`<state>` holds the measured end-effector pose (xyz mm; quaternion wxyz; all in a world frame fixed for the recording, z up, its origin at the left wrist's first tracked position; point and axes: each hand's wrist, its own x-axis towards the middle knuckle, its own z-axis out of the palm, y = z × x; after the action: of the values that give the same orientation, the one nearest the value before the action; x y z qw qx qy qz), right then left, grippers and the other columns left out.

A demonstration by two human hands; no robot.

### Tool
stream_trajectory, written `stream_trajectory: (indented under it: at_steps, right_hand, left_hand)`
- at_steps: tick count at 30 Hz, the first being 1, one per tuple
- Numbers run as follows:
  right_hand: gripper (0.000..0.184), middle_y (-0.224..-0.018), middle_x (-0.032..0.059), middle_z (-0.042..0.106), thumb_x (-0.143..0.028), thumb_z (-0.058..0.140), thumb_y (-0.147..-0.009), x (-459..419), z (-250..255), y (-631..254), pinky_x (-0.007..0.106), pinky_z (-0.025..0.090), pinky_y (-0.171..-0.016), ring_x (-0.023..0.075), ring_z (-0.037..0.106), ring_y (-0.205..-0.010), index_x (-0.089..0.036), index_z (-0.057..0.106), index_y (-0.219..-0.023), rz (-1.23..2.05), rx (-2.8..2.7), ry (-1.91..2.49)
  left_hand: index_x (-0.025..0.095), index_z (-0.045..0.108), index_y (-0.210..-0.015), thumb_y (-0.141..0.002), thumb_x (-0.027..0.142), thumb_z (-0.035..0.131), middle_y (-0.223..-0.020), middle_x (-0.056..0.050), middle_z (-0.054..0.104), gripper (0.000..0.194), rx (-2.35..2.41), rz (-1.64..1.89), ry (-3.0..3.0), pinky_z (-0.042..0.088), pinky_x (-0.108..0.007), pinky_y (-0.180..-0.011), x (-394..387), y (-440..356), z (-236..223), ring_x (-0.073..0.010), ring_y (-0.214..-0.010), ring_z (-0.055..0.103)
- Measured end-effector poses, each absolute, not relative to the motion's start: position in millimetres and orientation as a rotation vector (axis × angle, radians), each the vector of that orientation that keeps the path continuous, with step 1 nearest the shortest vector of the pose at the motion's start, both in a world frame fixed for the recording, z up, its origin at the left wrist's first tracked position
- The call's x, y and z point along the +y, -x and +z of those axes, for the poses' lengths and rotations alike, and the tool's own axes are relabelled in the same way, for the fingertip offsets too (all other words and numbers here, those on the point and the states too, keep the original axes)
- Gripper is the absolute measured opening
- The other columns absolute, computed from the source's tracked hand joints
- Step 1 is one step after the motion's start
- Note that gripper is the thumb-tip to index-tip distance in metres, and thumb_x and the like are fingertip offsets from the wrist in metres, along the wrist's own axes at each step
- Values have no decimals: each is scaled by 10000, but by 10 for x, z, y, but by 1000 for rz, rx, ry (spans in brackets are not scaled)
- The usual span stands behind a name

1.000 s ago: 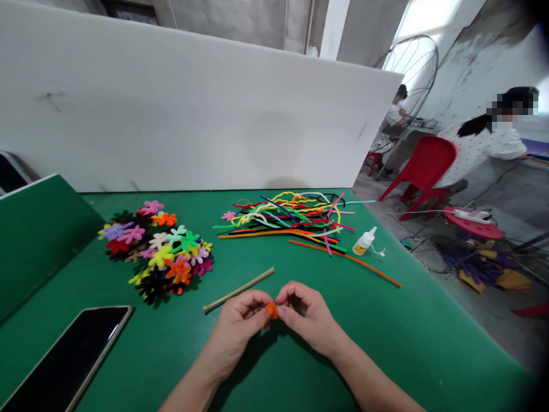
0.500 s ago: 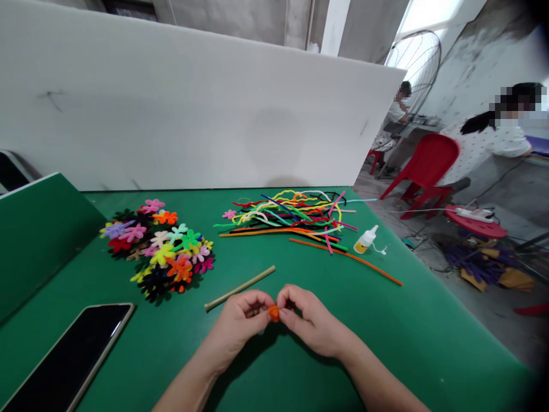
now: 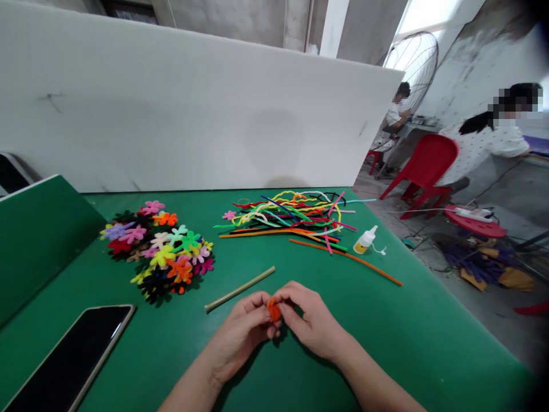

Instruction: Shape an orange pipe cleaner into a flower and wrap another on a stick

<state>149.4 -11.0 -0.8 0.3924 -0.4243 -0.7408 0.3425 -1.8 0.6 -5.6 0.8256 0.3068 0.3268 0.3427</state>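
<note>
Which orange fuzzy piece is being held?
The small orange piece at the fingertips of the left hand and right hand; the orange flowers and long orange stems lie untouched.

Bare arms here: left forearm (image 3: 193, 377) and right forearm (image 3: 375, 372) are both uncovered as far as you can see, and anything higher up gets cut off by the bottom of the view. Both look smooth and taper down to a kinda slim end. The left wrist (image 3: 215, 369) has a faint crease on it. The left hand (image 3: 242, 326) is bare too, with a pretty full, rounded thumb base. Same deal with the right hand (image 3: 306, 315): bare, smooth across the back, softly rounded knuckles. Finer stuff like nails is honestly too small to make out.
</note>
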Motion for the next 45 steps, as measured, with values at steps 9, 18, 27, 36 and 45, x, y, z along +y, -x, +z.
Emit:
stream_trajectory:
  at_steps: [9, 18, 27, 36, 45]
  right_hand:
    - [147, -811, 26, 546, -159, 426, -828, -123, -46, -1397, 235, 416, -666, 124, 510, -715, -173, 563, -879, 1080, -1669, 1029]
    - [206, -747, 5, 525, -279, 589, -743, -78, -209, -1345, 227, 410, -606, 109, 492, -652, -177, 545, -917, 1321, -1297, 947]
    - [280, -692, -12, 518, -275, 656, -678, -60, -215, -1381, 225, 401, -576, 95, 475, -601, -171, 540, -912, 1347, -1182, 955]
    - [242, -723, 3, 549, -197, 625, -696, -38, -264, -1424, 236, 422, -595, 106, 484, -617, -169, 555, -926, 1158, -1307, 1033]
    - [192, -773, 23, 526, -235, 510, -789, -58, -194, -1455, 237, 422, -611, 122, 492, -672, -187, 575, -964, 1035, -1443, 1053]
  left_hand:
    - [134, 526, -626, -657, 122, 578, -552, 29, 503, 62, 763, 826, -666, 298, -190, -494, 10, 7, -86, -71, -507, 427]
    - [143, 606, -725, -661, 164, 615, -657, 8, 586, 67, 1013, 982, -998, 328, -189, -515, 23, 17, -42, -86, -557, 448]
    - [163, 665, -815, -648, 181, 628, -773, -40, 665, 172, 992, 983, -1086, 417, -247, -686, 9, 14, 19, -170, -752, 572]
    - [157, 631, -669, -683, 170, 569, -661, -15, 595, 65, 1107, 1024, -1407, 391, -243, -622, 29, 29, -13, -149, -641, 521]
    - [141, 589, -667, -663, 222, 627, -580, 21, 526, 90, 967, 913, -956, 326, -208, -515, 29, 47, 12, -92, -530, 426]
